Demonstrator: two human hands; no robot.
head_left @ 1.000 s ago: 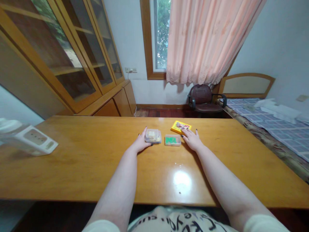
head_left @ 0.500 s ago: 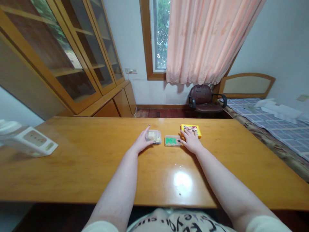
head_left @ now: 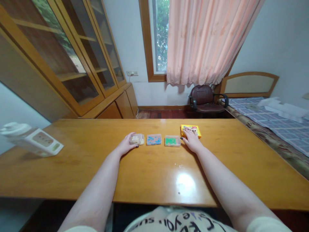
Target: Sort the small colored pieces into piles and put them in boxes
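Three small clear plastic boxes stand in a row on the wooden table. My left hand (head_left: 125,146) grips the leftmost box with pale pieces (head_left: 137,140), thumb at its near side and fingers behind it. Just to the right sits a box of blue pieces (head_left: 154,140), apart from both neighbours. Farther right is a box of green pieces (head_left: 172,141), close beside my right thumb. My right hand (head_left: 192,141) lies with fingers spread over a flat yellow box (head_left: 196,129) with printed pictures, covering part of its front.
The wooden table (head_left: 149,174) spans the view. On its left leans a white, clear-walled container (head_left: 41,141). Beyond the table are a glass-door cabinet (head_left: 91,83), a brown armchair (head_left: 204,96) and a bed (head_left: 256,109) on the right.
My left hand has moved left with the box of pale pieces, uncovering the box of blue pieces that was beneath or behind it. My right hand has hardly moved on the yellow box.
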